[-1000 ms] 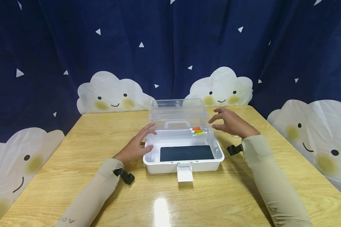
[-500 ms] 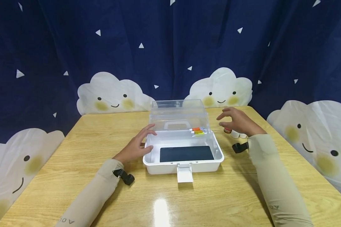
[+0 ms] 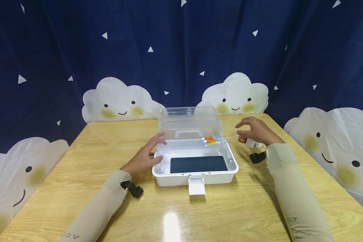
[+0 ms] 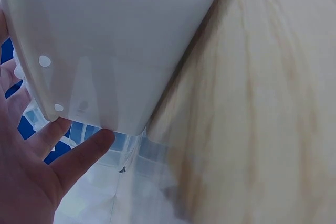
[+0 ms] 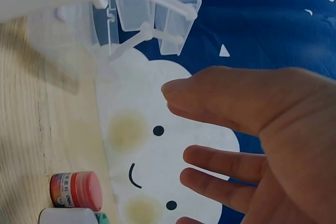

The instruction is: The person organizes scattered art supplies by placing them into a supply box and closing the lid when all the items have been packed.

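Observation:
A white plastic storage box point(image 3: 169, 180) stands on the table with its clear lid point(image 3: 190, 116) raised at the back and its front latch point(image 3: 196, 186) hanging down. My left hand point(image 3: 145, 154) rests against the box's left end, with its thumb near the rim; the left wrist view has its straight fingers point(image 4: 86, 156) touching the box's edge. Inside lies a dark flat rectangular thing point(image 3: 198, 164). My right hand point(image 3: 257, 130) hovers right of the box, fingers apart and loosely bent, with nothing in it. Under it sits a small red-lidded jar point(image 5: 76, 190), beside white containers point(image 3: 254, 144).
Small orange and yellow tube-like items point(image 3: 210, 140) lie at the box's back right. The wooden table point(image 3: 109, 208) ends at a dark blue curtain point(image 3: 181, 50) with white clouds. A black camera point(image 3: 133, 189) is strapped to my left wrist; my right wrist has one too.
My right hand has moved away to the right from beside the box's lid, and the red-lidded jar and white containers have come into sight beneath it. My left hand stays put.

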Available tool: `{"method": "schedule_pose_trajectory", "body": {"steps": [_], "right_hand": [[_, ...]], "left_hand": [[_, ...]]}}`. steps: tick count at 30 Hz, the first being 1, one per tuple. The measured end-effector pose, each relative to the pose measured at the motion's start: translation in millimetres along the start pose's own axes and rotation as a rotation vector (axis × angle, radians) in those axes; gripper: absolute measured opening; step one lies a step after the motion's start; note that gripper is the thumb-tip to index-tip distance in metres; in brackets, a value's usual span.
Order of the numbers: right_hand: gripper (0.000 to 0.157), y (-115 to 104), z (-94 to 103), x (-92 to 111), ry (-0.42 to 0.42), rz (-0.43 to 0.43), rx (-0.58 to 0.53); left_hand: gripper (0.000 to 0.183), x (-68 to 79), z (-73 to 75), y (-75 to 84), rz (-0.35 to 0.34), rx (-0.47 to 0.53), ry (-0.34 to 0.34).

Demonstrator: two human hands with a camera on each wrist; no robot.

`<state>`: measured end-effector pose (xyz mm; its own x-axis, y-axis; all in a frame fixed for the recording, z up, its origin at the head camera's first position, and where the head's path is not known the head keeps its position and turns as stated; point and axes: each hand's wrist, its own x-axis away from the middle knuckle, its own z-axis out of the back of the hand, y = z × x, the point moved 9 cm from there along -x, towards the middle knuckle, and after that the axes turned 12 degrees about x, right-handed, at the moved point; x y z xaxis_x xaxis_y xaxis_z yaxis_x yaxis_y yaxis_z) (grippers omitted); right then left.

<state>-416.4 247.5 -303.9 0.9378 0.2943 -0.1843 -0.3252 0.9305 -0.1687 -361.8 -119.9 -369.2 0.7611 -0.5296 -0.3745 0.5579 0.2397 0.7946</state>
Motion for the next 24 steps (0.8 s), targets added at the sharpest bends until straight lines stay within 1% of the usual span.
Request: {"method": "schedule_pose_trajectory", "body": {"steps": [6,10,15,19,22,24], "right_hand": [[0.033,6.3,-1.7,0.0,0.022,0.013,-0.004],[0.033,10.8,-4.0,-0.2,0.032,0.007,-0.016],[0.035,20.0,-8.3,-0.4,0.033,-0.039,-0.03],[0.037,27.3,-12.6,-0.5,0.016,-0.075,-0.031],[0.038,30.0,-13.6,-1.0,0.022,-0.084,-0.034],[0.039,31.2,-14.3,-1.3,0.038,-0.076,-0.035]], "left_hand": [[0.046,1.2,-0.8,-0.8,0.02,0.003,-0.004],[0.047,1.2,-1.1,1.2,0.025,0.007,0.001],[0.047,0.5,-2.1,3.8,0.006,0.009,0.0],[0.048,1.4,-2.3,3.5,0.014,0.01,-0.002],[0.049,1.9,-1.4,3.4,0.019,0.013,0.003],[0.05,1.8,-1.4,4.4,0.002,0.024,0.004]]}}
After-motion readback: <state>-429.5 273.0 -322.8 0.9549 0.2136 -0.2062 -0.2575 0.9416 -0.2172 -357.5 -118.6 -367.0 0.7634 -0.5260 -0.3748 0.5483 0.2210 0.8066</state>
